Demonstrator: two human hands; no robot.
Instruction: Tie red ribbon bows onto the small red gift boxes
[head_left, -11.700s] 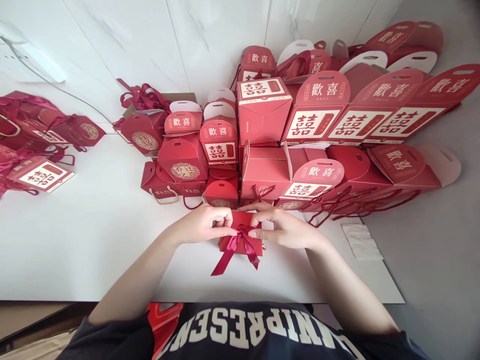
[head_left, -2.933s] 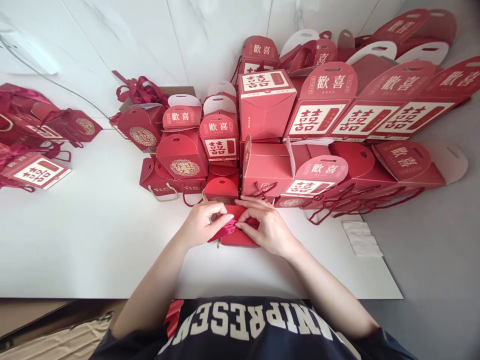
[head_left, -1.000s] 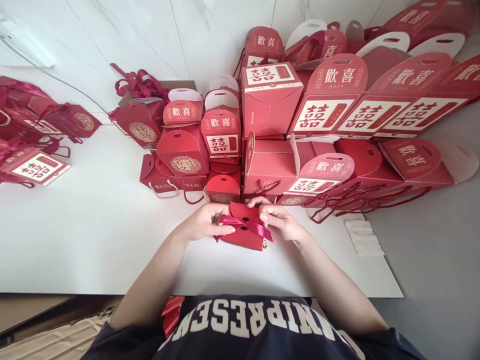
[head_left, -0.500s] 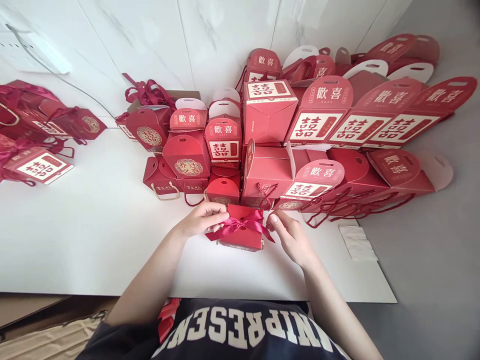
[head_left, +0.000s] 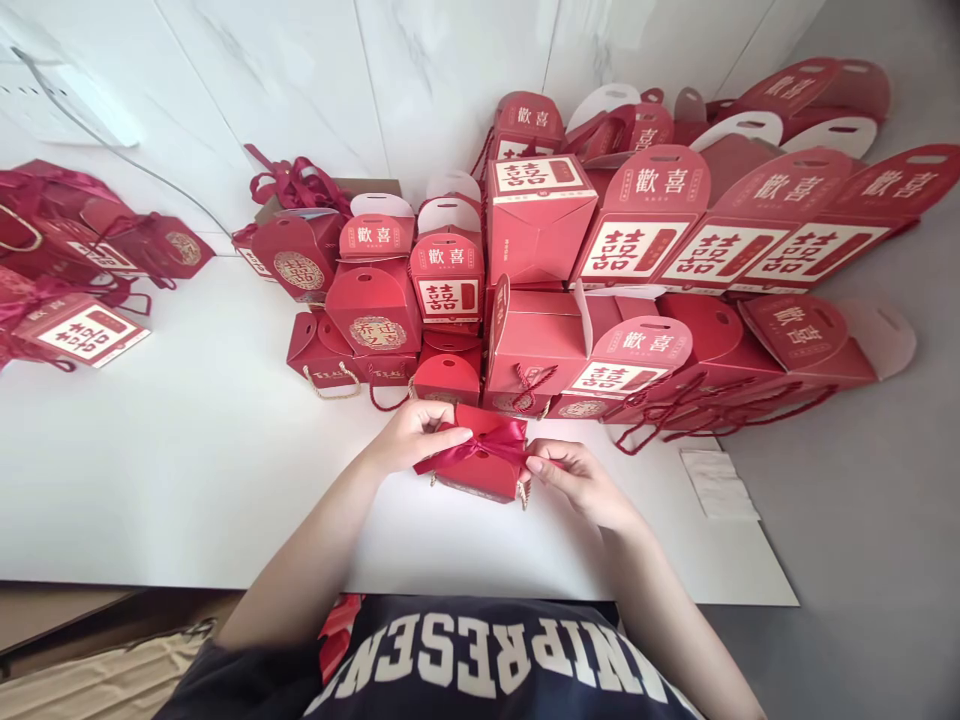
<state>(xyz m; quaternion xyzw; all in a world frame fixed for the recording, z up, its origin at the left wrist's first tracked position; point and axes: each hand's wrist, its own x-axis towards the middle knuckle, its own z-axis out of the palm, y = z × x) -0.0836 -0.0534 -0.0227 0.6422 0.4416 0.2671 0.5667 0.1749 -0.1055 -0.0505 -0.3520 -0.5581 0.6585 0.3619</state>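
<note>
A small red gift box stands on the white table in front of me, with gold cord handles at its sides. Across its top lies a dark pink satin ribbon tied in a bow. My left hand is closed on the bow's left part, thumb pressed near the knot. At the box's right side, my right hand pinches a tail of the ribbon between thumb and fingers.
Stacked red gift boxes fill the back of the table against the marble-look wall. More boxes with ribbons sit at the far left. A folded white tissue lies near the right edge of the white table.
My right hand has come down and taken hold of the ribbon's right tail. My left thumb has moved right, closer to the knot.
</note>
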